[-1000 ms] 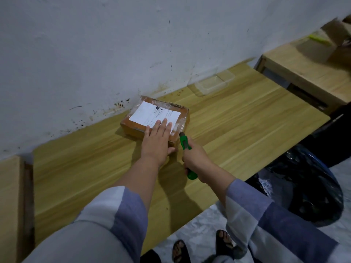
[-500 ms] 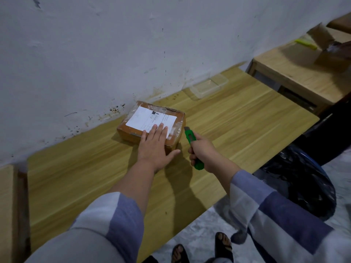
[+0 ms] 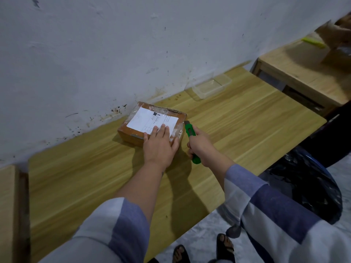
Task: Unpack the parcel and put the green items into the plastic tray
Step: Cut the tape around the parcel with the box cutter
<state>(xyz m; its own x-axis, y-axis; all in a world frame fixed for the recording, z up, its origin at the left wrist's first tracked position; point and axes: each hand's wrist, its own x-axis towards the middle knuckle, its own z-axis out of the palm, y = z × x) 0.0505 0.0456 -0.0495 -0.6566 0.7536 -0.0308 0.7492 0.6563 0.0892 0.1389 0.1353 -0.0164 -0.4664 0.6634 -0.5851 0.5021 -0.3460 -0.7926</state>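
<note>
A flat brown cardboard parcel (image 3: 136, 132) wrapped in clear tape, with a white shipping label on top, lies on the wooden table (image 3: 237, 126) close to the wall. My left hand (image 3: 159, 147) presses flat on the parcel's near end, fingers spread over the label. My right hand (image 3: 201, 145) grips a green utility knife (image 3: 190, 130), whose tip sits at the parcel's right edge. A clear plastic tray (image 3: 210, 87) stands empty against the wall, farther back to the right. The parcel's contents are hidden.
A second wooden table (image 3: 303, 73) stands at the back right with a cardboard box and a yellow-green item on it. A black bin bag (image 3: 307, 185) sits on the floor to the right. My sandalled feet show below the table edge.
My right hand has run the knife forward along the parcel's right side, away from me. The left hand stays pressed on the parcel. The camera view has shifted slightly.
</note>
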